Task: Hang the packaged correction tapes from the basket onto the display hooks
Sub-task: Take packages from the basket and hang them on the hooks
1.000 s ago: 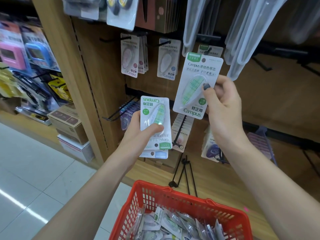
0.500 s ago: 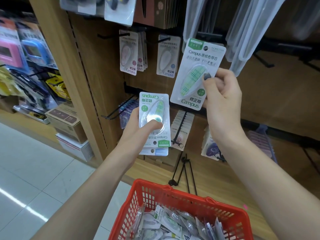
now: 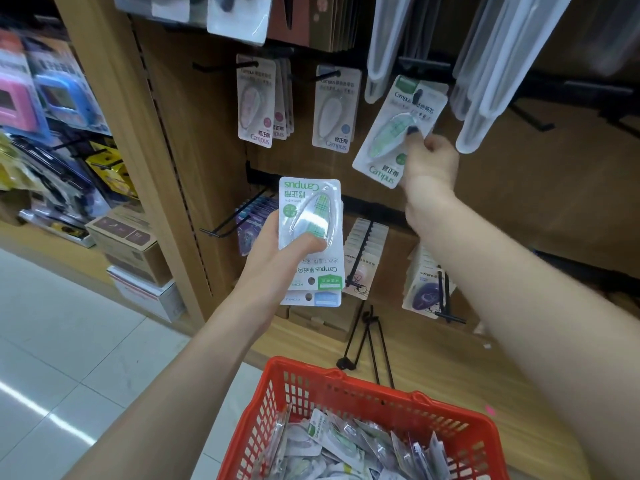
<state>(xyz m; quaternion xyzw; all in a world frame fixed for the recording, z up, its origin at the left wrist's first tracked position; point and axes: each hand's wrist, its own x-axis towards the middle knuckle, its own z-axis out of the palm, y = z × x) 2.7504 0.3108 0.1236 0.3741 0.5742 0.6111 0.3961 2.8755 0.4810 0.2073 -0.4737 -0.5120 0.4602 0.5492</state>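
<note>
Nearest me I see the red basket (image 3: 374, 403), packed with loose packaged correction tapes (image 3: 332, 452). Above it my left hand (image 3: 273, 258) grips a small stack of packs (image 3: 310, 237) upside down, thumb pressed on the top blister, a blue-edged pack peeking out below. Higher and to the right, my right hand (image 3: 431, 161) pinches a green correction tape pack (image 3: 398, 133), tilted, thumb on its blister; the hole at its top sits at the tip of a black display hook (image 3: 417, 95). I cannot tell whether the hook is through it. On the wooden back panel (image 3: 207, 140), left of that hook, two other hooks carry pink packs (image 3: 256, 102) and a blue-dotted pack (image 3: 336, 112).
</note>
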